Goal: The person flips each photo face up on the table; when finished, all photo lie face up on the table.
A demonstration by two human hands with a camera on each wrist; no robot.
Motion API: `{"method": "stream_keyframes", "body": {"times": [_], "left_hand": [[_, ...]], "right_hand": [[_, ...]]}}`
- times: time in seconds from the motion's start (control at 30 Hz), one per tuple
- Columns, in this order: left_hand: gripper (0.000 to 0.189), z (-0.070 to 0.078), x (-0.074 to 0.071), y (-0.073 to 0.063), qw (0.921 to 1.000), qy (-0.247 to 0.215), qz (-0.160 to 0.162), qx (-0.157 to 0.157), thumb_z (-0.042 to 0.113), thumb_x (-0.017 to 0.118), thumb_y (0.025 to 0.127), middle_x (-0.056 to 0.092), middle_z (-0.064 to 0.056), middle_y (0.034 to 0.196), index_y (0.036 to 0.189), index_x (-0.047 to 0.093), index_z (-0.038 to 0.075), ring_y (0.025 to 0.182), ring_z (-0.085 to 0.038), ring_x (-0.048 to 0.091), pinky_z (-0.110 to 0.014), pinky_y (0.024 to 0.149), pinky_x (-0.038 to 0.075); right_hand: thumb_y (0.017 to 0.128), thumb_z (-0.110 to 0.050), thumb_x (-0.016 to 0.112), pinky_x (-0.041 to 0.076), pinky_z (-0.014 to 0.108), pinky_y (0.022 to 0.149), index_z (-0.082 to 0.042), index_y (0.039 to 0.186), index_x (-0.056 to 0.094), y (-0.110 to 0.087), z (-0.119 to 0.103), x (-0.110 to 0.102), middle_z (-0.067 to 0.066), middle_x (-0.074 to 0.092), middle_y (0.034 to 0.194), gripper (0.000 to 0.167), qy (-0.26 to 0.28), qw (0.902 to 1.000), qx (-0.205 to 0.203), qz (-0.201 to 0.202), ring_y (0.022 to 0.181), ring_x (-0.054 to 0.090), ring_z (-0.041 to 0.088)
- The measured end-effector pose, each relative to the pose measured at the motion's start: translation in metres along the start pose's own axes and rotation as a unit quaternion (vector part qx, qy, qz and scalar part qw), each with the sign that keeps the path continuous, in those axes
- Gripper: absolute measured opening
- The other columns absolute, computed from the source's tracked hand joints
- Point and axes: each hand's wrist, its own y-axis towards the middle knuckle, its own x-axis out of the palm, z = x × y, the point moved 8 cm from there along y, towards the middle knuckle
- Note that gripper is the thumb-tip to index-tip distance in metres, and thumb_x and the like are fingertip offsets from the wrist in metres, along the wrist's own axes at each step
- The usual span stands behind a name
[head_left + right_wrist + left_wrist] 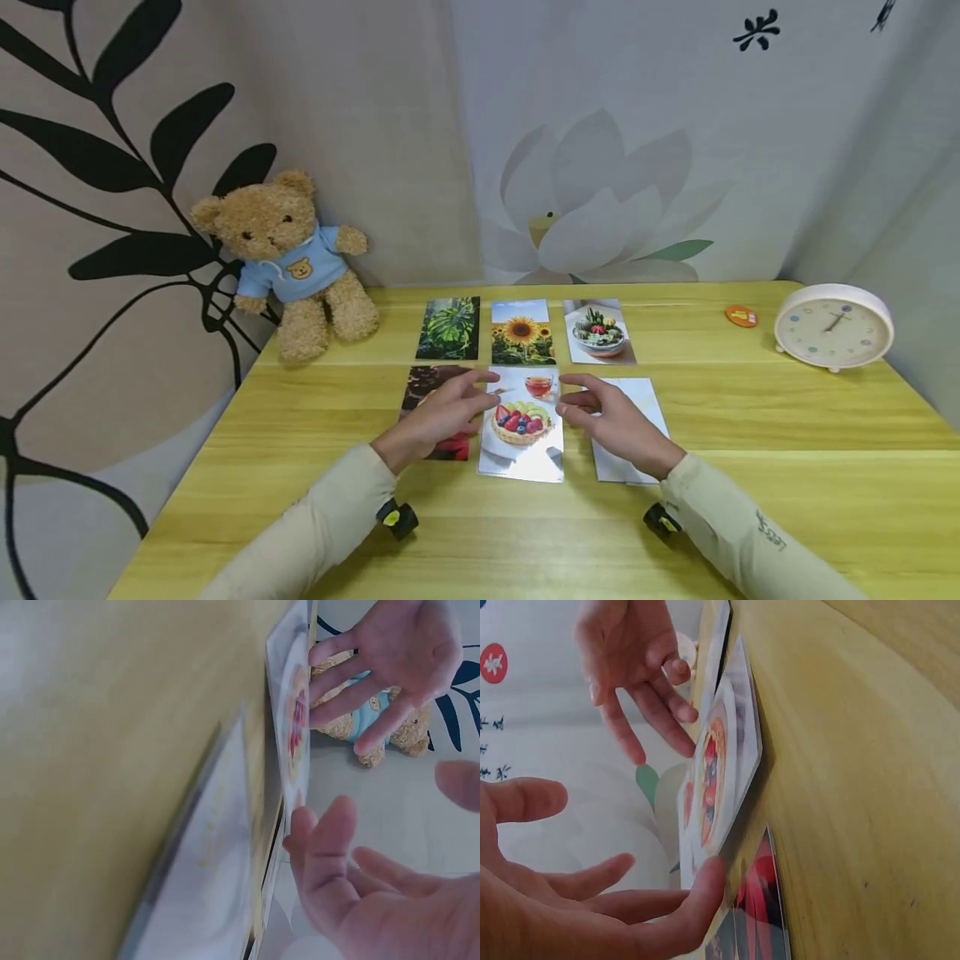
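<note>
A picture card of a fruit tart and a glass of tea (522, 450) is in the middle of the front row, with a hand at each side edge. My left hand (444, 408) reaches over a dark red-and-brown card (450, 448), its fingertips at the fruit card's left edge. At the right edge are the loosely bent fingers of my right hand (618, 417), above a pale card or stack (206, 855). Neither hand grips the fruit card (746, 742); whether it lies fully flat I cannot tell.
Behind stand three cards in a row: green leaves (448, 328), a sunflower (522, 332) and a potted cactus bowl (599, 332). A teddy bear (300, 271) sits at the back left. An orange round badge (741, 316) and a white clock (834, 327) are at the right.
</note>
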Motion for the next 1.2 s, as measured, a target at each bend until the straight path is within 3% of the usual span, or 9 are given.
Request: {"method": "stream_keyframes", "body": {"times": [0.17,0.23,0.4,0.53,0.63,0.8,0.9,1.03,1.2], "left_hand": [[0.048,-0.003,0.001,0.004,0.9998,0.020,-0.003,-0.004,0.028,0.053,0.103,0.060,-0.015,0.133,0.147,0.048,0.011,0.089,-0.021,0.057,-0.032,0.075,0.051],[0.047,-0.003,0.001,0.005,0.9996,0.029,0.000,-0.004,0.027,0.054,0.103,0.061,-0.014,0.131,0.146,0.049,0.011,0.086,-0.020,0.055,-0.031,0.073,0.047],[0.045,-0.002,0.001,0.006,0.9985,0.054,0.008,-0.002,0.028,0.054,0.102,0.062,-0.012,0.135,0.144,0.052,0.013,0.102,-0.021,0.058,-0.036,0.086,0.047],[0.045,-0.001,0.001,0.007,0.9979,0.064,0.005,0.000,0.028,0.053,0.103,0.063,-0.012,0.129,0.144,0.053,0.011,0.076,-0.018,0.053,-0.034,0.074,0.046],[0.043,0.001,0.000,0.007,0.9965,0.081,0.015,0.008,0.027,0.053,0.103,0.064,-0.014,0.119,0.142,0.056,0.009,0.068,-0.015,0.045,-0.030,0.066,0.042],[0.039,0.009,-0.001,0.004,0.9938,0.097,0.036,0.041,0.024,0.055,0.102,0.065,-0.016,0.125,0.138,0.059,0.008,0.098,-0.021,0.062,-0.038,0.085,0.053],[0.039,0.015,0.004,0.004,0.9954,0.070,0.022,0.060,0.022,0.054,0.103,0.061,-0.015,0.138,0.138,0.057,0.006,0.122,-0.027,0.060,-0.047,0.104,0.051],[0.041,0.023,0.022,0.008,0.9971,-0.010,-0.044,0.061,0.021,0.050,0.105,0.055,-0.017,0.144,0.142,0.052,0.005,0.130,-0.034,0.056,-0.051,0.109,0.047],[0.046,0.029,0.052,0.014,0.9854,-0.115,-0.123,0.028,0.023,0.046,0.107,0.048,-0.023,0.150,0.148,0.044,0.003,0.136,-0.038,0.053,-0.049,0.114,0.044]], "right_hand": [[0.103,-0.027,0.056,0.054,0.035,0.081,-0.005,0.152,0.037,0.003,0.002,0.003,0.023,0.059,0.140,0.057,0.006,0.9996,0.018,-0.018,0.124,0.062,0.030],[0.103,-0.027,0.056,0.053,0.034,0.079,-0.006,0.152,0.037,0.004,0.004,0.004,0.023,0.059,0.140,0.057,0.008,0.9993,0.025,-0.025,0.122,0.062,0.029],[0.104,-0.026,0.055,0.053,0.034,0.078,-0.007,0.153,0.036,0.007,0.006,0.004,0.023,0.058,0.142,0.056,0.010,0.9990,0.034,-0.028,0.119,0.064,0.029],[0.104,-0.029,0.055,0.053,0.034,0.078,-0.007,0.154,0.034,0.008,0.007,0.004,0.024,0.056,0.143,0.058,0.012,0.9988,0.037,-0.030,0.115,0.066,0.027],[0.103,-0.032,0.056,0.054,0.034,0.077,-0.005,0.155,0.031,0.007,0.004,0.004,0.026,0.052,0.147,0.063,0.013,0.9988,0.033,-0.033,0.116,0.065,0.028],[0.102,-0.031,0.058,0.057,0.034,0.076,-0.004,0.155,0.032,0.005,0.001,-0.003,0.025,0.045,0.153,0.065,-0.004,0.9995,0.028,-0.016,0.121,0.063,0.031],[0.101,-0.030,0.059,0.058,0.034,0.079,-0.003,0.151,0.039,0.002,-0.003,-0.009,0.022,0.049,0.150,0.060,-0.060,0.9982,0.004,-0.007,0.117,0.064,0.030],[0.101,-0.029,0.060,0.059,0.040,0.085,-0.001,0.146,0.047,-0.006,-0.009,-0.019,0.020,0.054,0.146,0.054,-0.159,0.9861,-0.048,0.002,0.116,0.065,0.032],[0.099,-0.030,0.062,0.059,0.047,0.087,0.000,0.143,0.049,-0.021,-0.010,-0.035,0.022,0.056,0.144,0.055,-0.231,0.9692,-0.084,0.018,0.121,0.062,0.041]]}}
